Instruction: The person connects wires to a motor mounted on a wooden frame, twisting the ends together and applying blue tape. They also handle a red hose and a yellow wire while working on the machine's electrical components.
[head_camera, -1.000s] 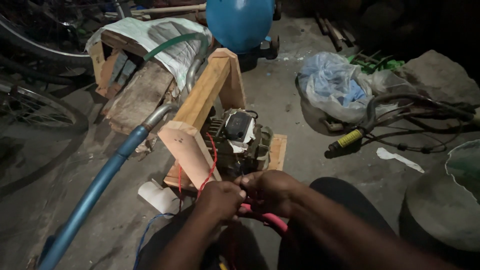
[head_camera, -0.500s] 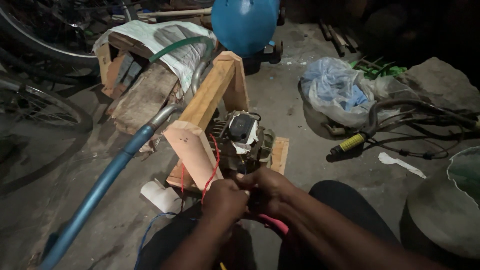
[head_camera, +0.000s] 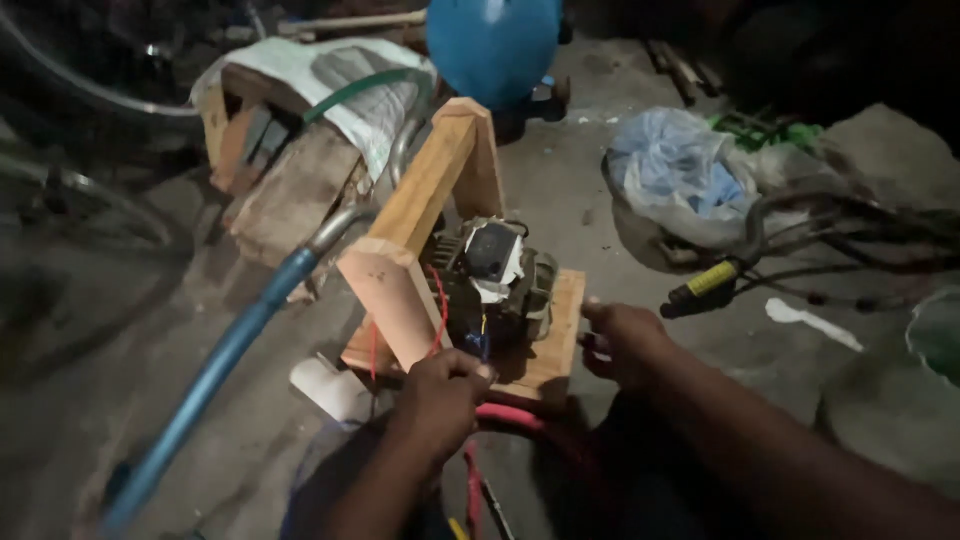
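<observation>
Left hand curled shut at the motor's front, fingertips pinching the thin wires there, blue and yellow among them. Red wire seen climbing from the same spot along the wooden frame. Motor sitting on a wooden board, tucked under the frame's sloping beams. Right hand apart from the left, at the board's right edge, fingers bent; whether gripping anything, could not tell. Red cable lying just below the board, between the two forearms. Blue pipe slanting down to the left of the frame. White block on the floor beside the frame's foot. Blue tank behind the frame. Plastic bag and a yellow-handled tool well off to the right.
</observation>
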